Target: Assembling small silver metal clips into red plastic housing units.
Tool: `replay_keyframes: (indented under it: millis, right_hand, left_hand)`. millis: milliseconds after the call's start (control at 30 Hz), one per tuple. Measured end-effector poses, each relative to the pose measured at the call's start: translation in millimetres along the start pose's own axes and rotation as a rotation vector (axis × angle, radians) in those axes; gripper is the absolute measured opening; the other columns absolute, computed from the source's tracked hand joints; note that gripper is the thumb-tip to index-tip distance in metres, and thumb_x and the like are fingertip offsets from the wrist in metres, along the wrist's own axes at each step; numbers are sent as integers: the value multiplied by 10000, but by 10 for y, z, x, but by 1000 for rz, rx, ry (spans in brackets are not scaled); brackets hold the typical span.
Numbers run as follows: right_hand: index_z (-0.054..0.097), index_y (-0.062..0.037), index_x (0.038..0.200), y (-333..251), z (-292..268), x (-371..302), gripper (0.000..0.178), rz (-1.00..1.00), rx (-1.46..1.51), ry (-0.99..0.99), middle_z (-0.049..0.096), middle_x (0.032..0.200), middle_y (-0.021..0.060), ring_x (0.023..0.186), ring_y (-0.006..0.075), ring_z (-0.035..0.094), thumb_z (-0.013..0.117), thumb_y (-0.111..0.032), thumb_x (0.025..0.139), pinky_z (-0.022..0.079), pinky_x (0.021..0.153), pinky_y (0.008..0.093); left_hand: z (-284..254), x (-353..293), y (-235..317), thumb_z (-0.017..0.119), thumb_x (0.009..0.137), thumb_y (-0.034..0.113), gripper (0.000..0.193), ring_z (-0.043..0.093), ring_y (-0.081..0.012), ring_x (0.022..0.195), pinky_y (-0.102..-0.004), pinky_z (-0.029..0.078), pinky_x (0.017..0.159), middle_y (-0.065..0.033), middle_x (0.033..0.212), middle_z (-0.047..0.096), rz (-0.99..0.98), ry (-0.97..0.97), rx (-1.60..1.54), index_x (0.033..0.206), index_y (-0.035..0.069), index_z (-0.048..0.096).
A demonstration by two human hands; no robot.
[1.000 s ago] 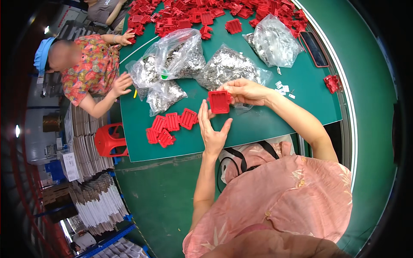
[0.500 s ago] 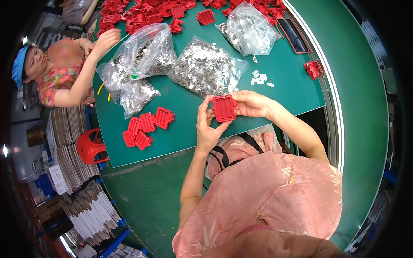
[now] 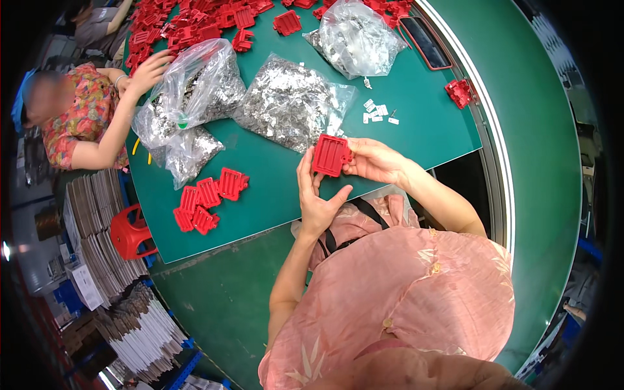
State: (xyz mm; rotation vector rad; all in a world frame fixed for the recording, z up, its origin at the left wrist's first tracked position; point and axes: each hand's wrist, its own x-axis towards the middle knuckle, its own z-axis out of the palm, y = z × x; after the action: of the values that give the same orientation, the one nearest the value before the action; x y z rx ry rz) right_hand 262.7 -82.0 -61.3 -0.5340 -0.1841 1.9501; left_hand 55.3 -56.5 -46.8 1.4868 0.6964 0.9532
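Above the near edge of the table, my right hand (image 3: 378,162) grips a red plastic housing (image 3: 331,156) by its right side. Long parallel slots run down the face of the housing, which is tilted slightly. My left hand (image 3: 316,207) is open at the housing's left side, its fingers upright along that edge and its thumb spread away below. Whether those fingertips still touch the housing, I cannot tell. To the left, several similar red housings (image 3: 208,193) lie in a cluster on the green table (image 3: 260,188).
Clear plastic bags of small metal pieces (image 3: 289,104) stand beyond my hands. Small white pieces (image 3: 377,112) and a phone (image 3: 426,42) lie to the right. Red housings (image 3: 195,23) are heaped at the far side. A co-worker's hand (image 3: 151,70) reaches in at the left, above a red stool (image 3: 132,234).
My left thumb has come off the lower edge of the housing and spread apart. The housing has tilted a little in my right hand. The whole view has shifted slightly.
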Motion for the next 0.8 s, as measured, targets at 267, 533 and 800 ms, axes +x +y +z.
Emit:
replay_keyframes:
  millis: [267, 533, 800]
  right_hand:
    - [581, -30, 1280, 6, 251, -441, 337, -52, -321, 210, 693, 1159, 82, 1047, 183, 682, 650, -240, 1026, 568, 886, 335]
    - [736, -83, 993, -601, 44, -426, 152, -932, -2018, 714, 631, 862, 63, 849, 275, 603, 759, -152, 859, 507, 758, 386]
    - [724, -72, 922, -497, 36, -171, 135, -850, -2165, 650, 609, 876, 62, 874, 265, 575, 774, -152, 826, 490, 771, 395]
  left_hand:
    - [69, -41, -9, 819, 829, -29, 684, 620, -232, 1223, -367, 514, 1063, -157, 1356, 586, -165, 57, -121, 1409, -36, 456]
    - [133, -29, -88, 891, 743, 100, 660, 641, -328, 1207, -403, 519, 1020, -181, 1335, 638, 173, -34, 471, 1323, 28, 582]
    - [65, -30, -79, 877, 769, 99, 647, 639, -354, 1192, -420, 529, 1001, -199, 1337, 628, 160, -32, 465, 1332, 31, 566]
